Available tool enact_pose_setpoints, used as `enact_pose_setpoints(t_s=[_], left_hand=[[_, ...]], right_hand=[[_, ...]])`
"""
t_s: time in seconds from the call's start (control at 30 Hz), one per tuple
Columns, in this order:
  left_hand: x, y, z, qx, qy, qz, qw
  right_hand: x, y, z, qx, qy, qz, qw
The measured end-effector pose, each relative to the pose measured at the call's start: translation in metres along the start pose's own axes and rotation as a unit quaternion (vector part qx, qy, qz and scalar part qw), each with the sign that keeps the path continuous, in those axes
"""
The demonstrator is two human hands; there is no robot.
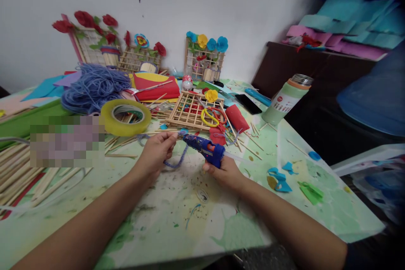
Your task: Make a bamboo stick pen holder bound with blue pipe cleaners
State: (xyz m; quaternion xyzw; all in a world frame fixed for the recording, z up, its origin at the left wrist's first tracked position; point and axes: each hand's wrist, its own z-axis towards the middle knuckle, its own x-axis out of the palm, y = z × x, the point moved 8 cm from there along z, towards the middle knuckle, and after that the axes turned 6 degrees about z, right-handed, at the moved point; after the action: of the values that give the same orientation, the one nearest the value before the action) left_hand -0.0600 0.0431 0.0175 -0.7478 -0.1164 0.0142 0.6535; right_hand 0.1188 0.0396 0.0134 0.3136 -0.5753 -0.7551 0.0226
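Note:
My right hand point(226, 171) is wrapped round the handle of a dark blue hot glue gun point(202, 145), a clear glue stick point(238, 158) poking out of its back end. The gun's nozzle points left, at the fingertips of my left hand point(160, 149). That hand is closed in a pinch on a piece of blue yarn point(177, 165), which hangs in a loop below the nozzle. Whatever else lies between the left fingertips is too small to make out. Just beyond the gun lie a wooden stick lattice point(183, 114) and scissors point(210, 118) with yellow and orange handles.
A roll of yellow tape point(106, 120), a heap of blue yarn point(95, 86) and bundled sticks point(15, 173) lie to the left. At the right stand a green bottle point(284, 101) and a phone point(248, 104). Lattices with paper flowers point(202, 41) lean against the wall; paper scraps point(278, 180) lie near the right edge.

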Motion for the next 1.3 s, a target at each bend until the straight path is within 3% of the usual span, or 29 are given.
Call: enact_pose_setpoints(t_s=[0.8,0.93,1.0,1.13,1.2,1.3], left_hand=[[-0.001,-0.007,-0.002,0.029,0.005,0.018,0.999],[0.001,-0.005,-0.001,0.036,0.028,0.097,0.994],[-0.003,-0.013,0.0,0.088,0.007,0.205,0.975],[-0.004,-0.036,-0.007,0.217,-0.052,0.414,0.883],[-0.002,-0.04,-0.01,0.244,-0.057,0.46,0.852],[0.005,-0.043,-0.016,0.278,-0.044,0.485,0.828]], right_hand=[[-0.004,-0.003,0.002,0.021,-0.027,0.0,0.999],[-0.012,-0.009,0.001,0.02,-0.066,0.011,0.998],[-0.024,-0.011,0.001,0.026,-0.114,-0.008,0.993],[-0.057,0.0,0.003,0.035,-0.185,-0.156,0.97],[-0.073,0.006,0.005,0.06,-0.193,-0.265,0.943],[-0.106,0.001,0.005,0.132,-0.222,-0.374,0.891]])
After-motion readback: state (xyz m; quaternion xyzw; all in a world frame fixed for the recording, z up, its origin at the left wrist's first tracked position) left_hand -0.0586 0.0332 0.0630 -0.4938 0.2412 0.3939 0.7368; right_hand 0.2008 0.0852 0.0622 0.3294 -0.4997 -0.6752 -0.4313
